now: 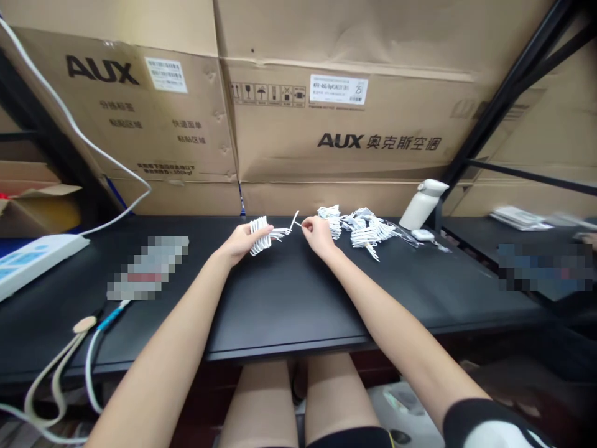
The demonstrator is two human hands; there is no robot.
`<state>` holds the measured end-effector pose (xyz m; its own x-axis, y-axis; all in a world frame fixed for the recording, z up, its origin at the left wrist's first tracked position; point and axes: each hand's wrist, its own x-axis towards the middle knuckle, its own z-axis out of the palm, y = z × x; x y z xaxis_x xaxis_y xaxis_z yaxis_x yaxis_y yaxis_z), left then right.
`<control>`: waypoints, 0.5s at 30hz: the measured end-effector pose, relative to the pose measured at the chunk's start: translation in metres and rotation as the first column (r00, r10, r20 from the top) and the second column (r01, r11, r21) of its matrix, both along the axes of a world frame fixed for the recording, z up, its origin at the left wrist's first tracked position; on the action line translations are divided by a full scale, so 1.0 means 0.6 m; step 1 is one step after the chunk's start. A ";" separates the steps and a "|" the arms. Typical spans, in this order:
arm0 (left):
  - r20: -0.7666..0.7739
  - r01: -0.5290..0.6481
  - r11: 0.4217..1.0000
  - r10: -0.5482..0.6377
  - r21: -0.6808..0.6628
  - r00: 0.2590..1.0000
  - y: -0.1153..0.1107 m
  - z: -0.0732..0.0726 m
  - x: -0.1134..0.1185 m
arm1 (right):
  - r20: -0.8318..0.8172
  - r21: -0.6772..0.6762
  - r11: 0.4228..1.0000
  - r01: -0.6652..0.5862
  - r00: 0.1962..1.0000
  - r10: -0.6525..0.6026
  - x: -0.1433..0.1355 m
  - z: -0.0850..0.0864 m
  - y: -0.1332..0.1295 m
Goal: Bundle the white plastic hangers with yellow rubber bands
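Note:
A coiled white cable bundle (pixel 260 236) is gripped in my left hand (pixel 242 241), above the black tabletop (pixel 284 298). Its loose strands point right, toward my right hand (pixel 318 236). The fingers of my right hand are pinched on a thin white strand end (pixel 298 223), which meets another short white piece between the hands. Just beyond and right of my right hand lie several more white cable bundles (pixel 366 229) in a loose pile.
A white bottle (pixel 422 204) stands at the back right. On the left are a white power strip (pixel 40 261), a blurred-out device (pixel 149 267) with a cable, and an open carton (pixel 40 202). Large cardboard boxes (pixel 280 137) wall the back; black metal posts flank them.

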<state>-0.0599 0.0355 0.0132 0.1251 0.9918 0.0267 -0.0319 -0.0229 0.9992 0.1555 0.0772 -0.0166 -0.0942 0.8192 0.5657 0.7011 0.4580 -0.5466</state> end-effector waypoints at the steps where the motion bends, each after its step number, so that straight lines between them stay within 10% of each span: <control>1: -0.025 0.027 1.000 -0.026 0.006 0.999 -0.001 0.000 0.000 | -0.045 0.043 0.999 0.013 0.999 -0.011 0.003 0.004 0.000; 9: -0.164 0.120 0.991 -0.110 0.054 0.980 -0.001 -0.005 -0.004 | -0.027 0.123 0.947 -0.297 0.953 0.302 0.009 0.036 -0.016; 15: -0.171 0.129 0.990 -0.119 0.050 0.978 -0.003 -0.003 -0.003 | -0.024 0.151 0.952 -0.266 0.962 0.273 0.014 0.047 -0.018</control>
